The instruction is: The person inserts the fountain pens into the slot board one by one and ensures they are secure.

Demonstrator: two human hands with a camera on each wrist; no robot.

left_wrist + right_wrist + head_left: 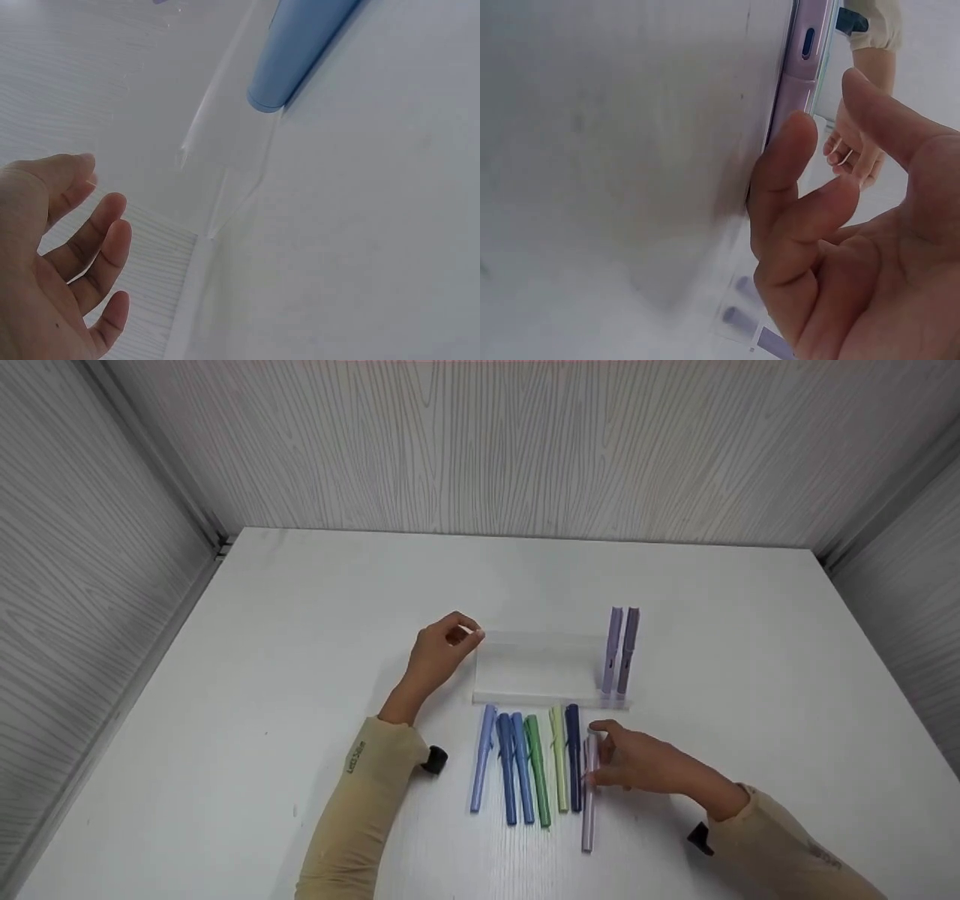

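Note:
A clear acrylic pen stand sits mid-table, and my left hand pinches its upper left corner between thumb and index finger. In the left wrist view, the other fingers of that hand are loosely bent. Two purple pens lean upright at the stand's right end. My right hand is at a light purple pen lying on the table. In the right wrist view, the fingertips are against or very near this pen, while the thumb stands apart from it.
Left of the light purple pen lie several capped pens in a loose row: blue ones, a green pen, a yellow-green pen and a dark navy pen. Wood-grain panels enclose the white table at back and sides.

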